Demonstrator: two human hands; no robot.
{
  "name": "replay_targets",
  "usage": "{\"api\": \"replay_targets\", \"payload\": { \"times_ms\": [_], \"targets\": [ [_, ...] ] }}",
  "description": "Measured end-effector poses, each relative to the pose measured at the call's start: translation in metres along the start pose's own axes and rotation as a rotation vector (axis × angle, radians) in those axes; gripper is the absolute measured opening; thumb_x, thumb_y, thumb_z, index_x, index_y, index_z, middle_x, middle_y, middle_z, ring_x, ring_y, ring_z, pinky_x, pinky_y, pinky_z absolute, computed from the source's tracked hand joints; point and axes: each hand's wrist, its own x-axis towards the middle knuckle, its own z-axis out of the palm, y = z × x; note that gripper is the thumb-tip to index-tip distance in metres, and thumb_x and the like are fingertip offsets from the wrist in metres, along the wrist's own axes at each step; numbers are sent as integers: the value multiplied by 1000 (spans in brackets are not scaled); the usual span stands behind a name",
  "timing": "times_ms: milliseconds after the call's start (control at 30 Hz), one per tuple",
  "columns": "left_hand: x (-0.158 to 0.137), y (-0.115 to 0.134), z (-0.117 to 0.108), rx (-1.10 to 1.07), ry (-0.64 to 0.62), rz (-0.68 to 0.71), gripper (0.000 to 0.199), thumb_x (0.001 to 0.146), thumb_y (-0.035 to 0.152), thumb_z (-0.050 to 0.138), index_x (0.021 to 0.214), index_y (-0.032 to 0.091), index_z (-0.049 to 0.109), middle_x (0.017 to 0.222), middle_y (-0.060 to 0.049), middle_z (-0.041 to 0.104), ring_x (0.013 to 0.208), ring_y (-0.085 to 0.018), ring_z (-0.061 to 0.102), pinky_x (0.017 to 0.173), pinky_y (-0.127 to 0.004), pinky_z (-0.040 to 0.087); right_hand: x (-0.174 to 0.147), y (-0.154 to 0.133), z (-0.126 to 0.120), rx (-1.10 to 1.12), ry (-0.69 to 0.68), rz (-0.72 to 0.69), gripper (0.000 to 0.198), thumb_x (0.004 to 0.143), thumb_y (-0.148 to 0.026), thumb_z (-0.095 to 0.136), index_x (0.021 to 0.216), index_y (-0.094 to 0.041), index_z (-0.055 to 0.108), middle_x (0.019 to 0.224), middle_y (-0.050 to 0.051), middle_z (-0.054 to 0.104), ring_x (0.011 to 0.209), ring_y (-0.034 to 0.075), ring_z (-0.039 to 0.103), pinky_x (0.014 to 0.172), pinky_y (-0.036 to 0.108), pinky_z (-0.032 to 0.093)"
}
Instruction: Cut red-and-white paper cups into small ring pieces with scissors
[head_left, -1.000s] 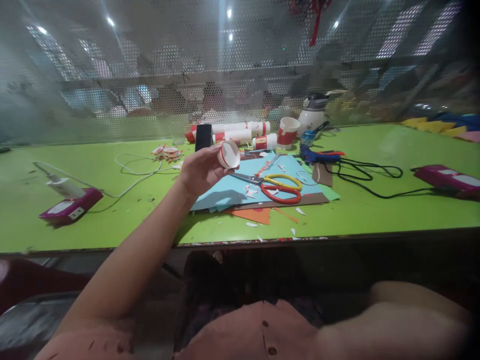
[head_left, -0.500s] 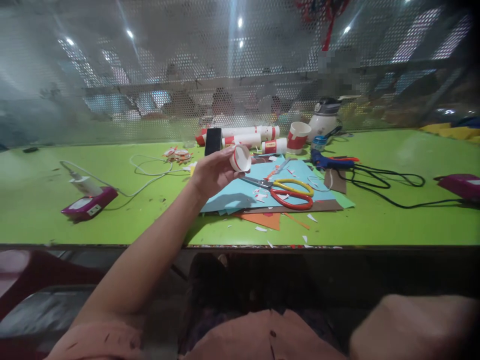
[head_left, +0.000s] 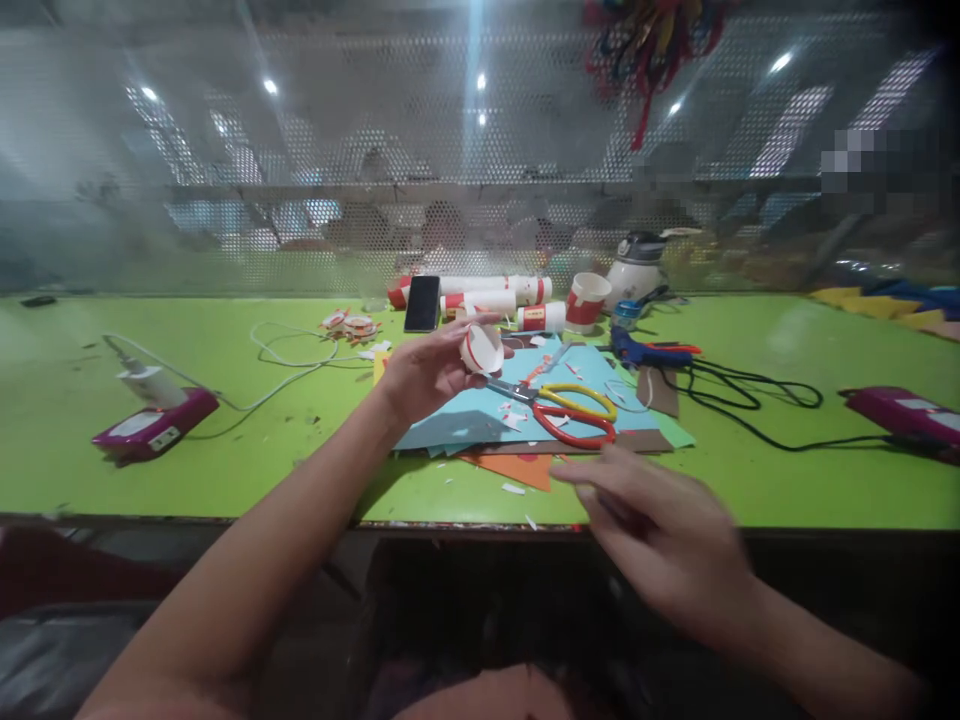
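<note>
My left hand point(head_left: 424, 372) is closed around a small white paper cup point(head_left: 484, 350) with a red band, its open mouth tilted toward me. Just right of the cup lies a pair of scissors point(head_left: 559, 405) with one yellow and one red handle, on light blue paper sheets point(head_left: 457, 425). Over the table's front edge, my right hand point(head_left: 667, 535) is somewhat blurred; its index finger reaches leftward, apart from the thumb, and nothing shows in it. Below its fingertips is a scrap of orange paper point(head_left: 525, 468).
Behind are a phone point(head_left: 422, 303), red-and-white paper cups point(head_left: 587, 302) and a white bottle point(head_left: 634, 275). A blue glue gun point(head_left: 649, 350) trails a black cord at right. Purple power strips point(head_left: 161, 425) sit on both sides; paper scraps point(head_left: 514, 489) lie near the front edge.
My right hand has come up from the lower right to the table's front edge near the scissors. My left hand still holds the cup; the view has tilted up slightly.
</note>
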Motion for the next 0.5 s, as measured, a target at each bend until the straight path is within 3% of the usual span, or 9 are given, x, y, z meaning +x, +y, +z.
{"api": "replay_targets", "payload": {
  "times_ms": [100,167,267,367,500],
  "targets": [
    [-1,0,-1,7,-28,-7,43,82,25,54,122,11,58,99,-18,69,77,-23,69,63,-27,50,31,26,12,-8,-78,-19,34,79,-6,47,102,-22,67,80,4,56,67,15,58,55,25,49],
    [-2,0,-1,-1,-21,-16,42,82,25,54,122,12,57,101,-18,68,80,-23,68,63,-27,50,50,45,10,-34,-120,-26,37,80,-8,47,110,-21,64,102,9,58,91,19,60,70,28,53],
    [-3,0,-1,-40,3,-27,43,80,25,58,121,13,59,103,-17,67,83,-23,66,63,-27,49,73,71,2,-132,-147,2,37,81,-12,48,114,-19,62,115,12,55,110,25,53,95,41,44],
    [-2,-2,0,-5,32,-23,46,76,23,63,121,16,59,103,-15,67,83,-21,64,62,-26,47,92,94,-4,-251,-313,38,27,83,-23,53,105,-18,67,102,13,59,100,29,54,88,43,44],
    [-1,-6,2,221,154,67,50,73,17,71,122,21,61,102,-10,66,81,-17,58,60,-23,43,106,111,-3,-321,-553,66,30,80,-34,60,107,-23,68,84,9,62,77,25,58,67,34,44]
  ]
}}
